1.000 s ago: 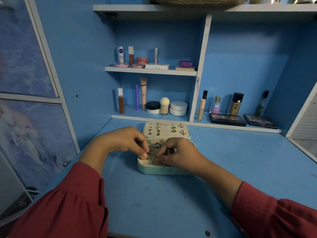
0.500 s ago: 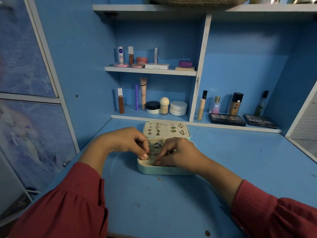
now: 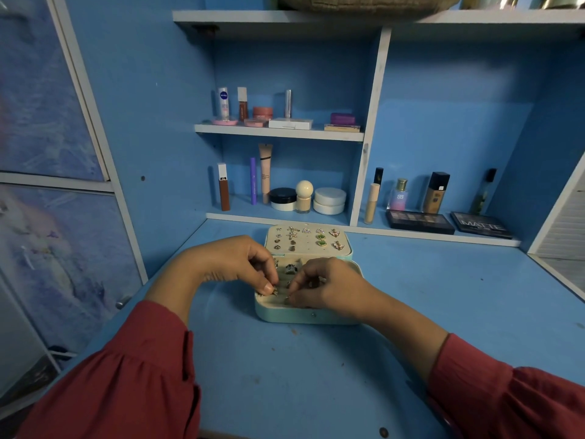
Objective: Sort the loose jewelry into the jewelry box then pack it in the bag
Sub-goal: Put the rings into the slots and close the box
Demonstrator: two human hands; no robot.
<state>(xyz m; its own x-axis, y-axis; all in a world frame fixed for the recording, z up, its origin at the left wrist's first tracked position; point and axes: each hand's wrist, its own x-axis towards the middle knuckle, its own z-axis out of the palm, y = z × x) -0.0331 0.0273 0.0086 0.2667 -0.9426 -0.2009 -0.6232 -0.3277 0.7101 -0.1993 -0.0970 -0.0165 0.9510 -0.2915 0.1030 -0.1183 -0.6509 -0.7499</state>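
Mint-green jewelry box (image 3: 304,315), lid open, at bench (image 3: 316,375) centre. Left hand (image 3: 228,264) pinches a small ring (image 3: 274,291) over the front-left slots. Right hand (image 3: 326,286), at the ring's 3 o'clock, fingertips curled at the same row; contents unclear.

A home dressing nook; blue vanity desk (image 3: 316,375), shelves (image 3: 278,132) lined with cosmetics (image 3: 266,172).

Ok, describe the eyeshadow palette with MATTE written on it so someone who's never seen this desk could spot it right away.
Start at the blue desk and look to the low shelf along its back, right of the white divider. The MATTE palette lies flat at the far right end. Unlike the neighbouring dark palette, its closed lid bears large pale lettering.
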